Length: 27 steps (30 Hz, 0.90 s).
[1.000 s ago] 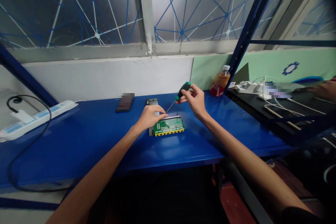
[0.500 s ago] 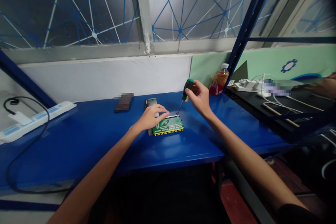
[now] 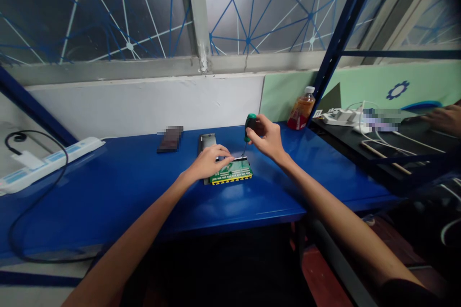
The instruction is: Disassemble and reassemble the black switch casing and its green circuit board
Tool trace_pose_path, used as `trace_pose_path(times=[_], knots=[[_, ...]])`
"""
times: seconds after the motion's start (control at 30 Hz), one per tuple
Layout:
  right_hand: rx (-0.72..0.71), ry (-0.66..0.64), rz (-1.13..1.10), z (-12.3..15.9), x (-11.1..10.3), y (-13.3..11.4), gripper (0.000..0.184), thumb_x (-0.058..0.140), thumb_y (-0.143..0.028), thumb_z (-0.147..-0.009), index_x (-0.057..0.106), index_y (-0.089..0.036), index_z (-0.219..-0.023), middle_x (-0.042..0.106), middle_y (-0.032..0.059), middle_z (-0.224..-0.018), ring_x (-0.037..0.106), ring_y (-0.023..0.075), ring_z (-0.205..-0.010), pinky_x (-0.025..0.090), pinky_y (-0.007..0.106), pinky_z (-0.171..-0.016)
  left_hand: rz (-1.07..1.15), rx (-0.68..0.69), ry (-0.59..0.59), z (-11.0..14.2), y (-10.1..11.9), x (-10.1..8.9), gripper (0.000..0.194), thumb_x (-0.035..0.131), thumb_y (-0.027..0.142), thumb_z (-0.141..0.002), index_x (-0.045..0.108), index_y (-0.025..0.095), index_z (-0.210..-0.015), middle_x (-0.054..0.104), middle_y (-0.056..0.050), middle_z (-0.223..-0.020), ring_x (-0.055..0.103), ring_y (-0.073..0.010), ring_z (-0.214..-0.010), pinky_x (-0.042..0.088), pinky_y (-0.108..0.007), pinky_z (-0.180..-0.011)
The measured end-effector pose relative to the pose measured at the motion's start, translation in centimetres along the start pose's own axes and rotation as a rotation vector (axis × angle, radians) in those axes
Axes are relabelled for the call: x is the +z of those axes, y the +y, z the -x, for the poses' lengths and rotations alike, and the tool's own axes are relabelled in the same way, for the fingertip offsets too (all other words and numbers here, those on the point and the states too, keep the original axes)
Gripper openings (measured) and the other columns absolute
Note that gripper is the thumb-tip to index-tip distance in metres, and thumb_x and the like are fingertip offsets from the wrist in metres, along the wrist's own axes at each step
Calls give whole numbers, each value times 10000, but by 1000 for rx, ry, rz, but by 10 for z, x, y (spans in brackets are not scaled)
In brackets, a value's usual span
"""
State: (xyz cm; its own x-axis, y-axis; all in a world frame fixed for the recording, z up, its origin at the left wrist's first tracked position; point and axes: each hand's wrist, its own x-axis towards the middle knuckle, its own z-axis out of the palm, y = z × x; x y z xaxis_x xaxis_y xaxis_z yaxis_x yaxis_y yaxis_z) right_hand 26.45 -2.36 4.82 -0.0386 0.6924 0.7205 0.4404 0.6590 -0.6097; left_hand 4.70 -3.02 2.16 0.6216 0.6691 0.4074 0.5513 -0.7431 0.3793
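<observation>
A green circuit board (image 3: 237, 170) with a row of yellow connectors along its near edge lies on the blue table. My left hand (image 3: 206, 163) grips its left part, fingers bent over the far side; the fingertips partly hide it. A grey and black flat casing (image 3: 207, 141) shows behind and under that hand. In my right hand (image 3: 267, 139) is a screwdriver (image 3: 249, 129) with a green and black handle, held nearly upright. Its thin shaft points down to the board's far right edge; whether the tip touches a screw is too small to tell.
A dark flat object (image 3: 170, 139), partly blurred out, lies at the back left of the table (image 3: 118, 187). A white power strip (image 3: 54, 163) with a black cable is at far left. A drink bottle (image 3: 301, 109) stands at back right. Another person's hand (image 3: 446, 119) is over the neighbouring black table.
My right hand has moved a little left and down, and the screwdriver has gone from leaning right to nearly upright. My left hand stays on the board.
</observation>
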Motion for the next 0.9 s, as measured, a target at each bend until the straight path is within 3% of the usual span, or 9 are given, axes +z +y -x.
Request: trace_pose_path(times=[0.6,0.9], knots=[[-108,-39,51,3,0,-3,184,555,-307,-805,556,-180,-939,618,-5,-660,553,105,-514,481,246,-525,-11,23,8,-1,0,0,242,551,337,-912,749,198,-892,693,-70,-1012,623,-207,-954,469,-338,-864],[-127,-81,58,3,0,-8,217,576,-344,-810,527,-194,-959,617,-14,-662,551,109,-518,454,251,-538,80,20,10,-28,13,5,142,683,299,-799,752,200,-874,736,-53,-935,647,-219,-901,474,-346,-833]])
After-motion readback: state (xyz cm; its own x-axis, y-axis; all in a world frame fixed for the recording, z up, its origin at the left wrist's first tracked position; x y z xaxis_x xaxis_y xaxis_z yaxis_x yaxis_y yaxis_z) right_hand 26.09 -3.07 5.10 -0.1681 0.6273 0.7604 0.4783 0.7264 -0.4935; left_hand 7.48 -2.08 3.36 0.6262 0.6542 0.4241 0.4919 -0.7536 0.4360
